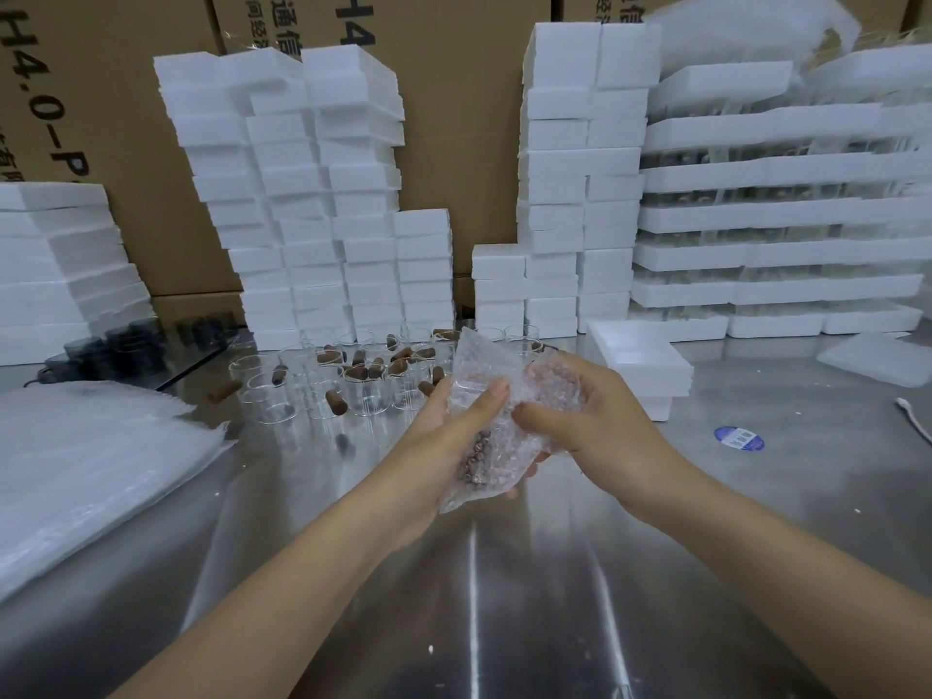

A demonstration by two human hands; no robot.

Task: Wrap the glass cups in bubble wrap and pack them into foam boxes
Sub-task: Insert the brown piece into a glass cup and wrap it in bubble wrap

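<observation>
Above the steel table, both my hands hold a glass cup wrapped in a bubble wrap bag [491,421]; a brown handle shows through the wrap near its lower end. My left hand [444,436] cradles the bundle from the left with its thumb laid across the front. My right hand [580,411] grips the right side, fingers curled round it. Several bare glass cups with brown wooden handles [353,380] stand behind my hands. An open foam box [640,365] sits just right of my right hand.
A pile of bubble wrap bags [85,471] lies at the left. Stacks of white foam boxes [312,194] and foam trays [771,244] line the back before cardboard cartons. Dark glasses [116,345] stand at left. A blue sticker [739,438] and a foam lid [877,358] lie at right.
</observation>
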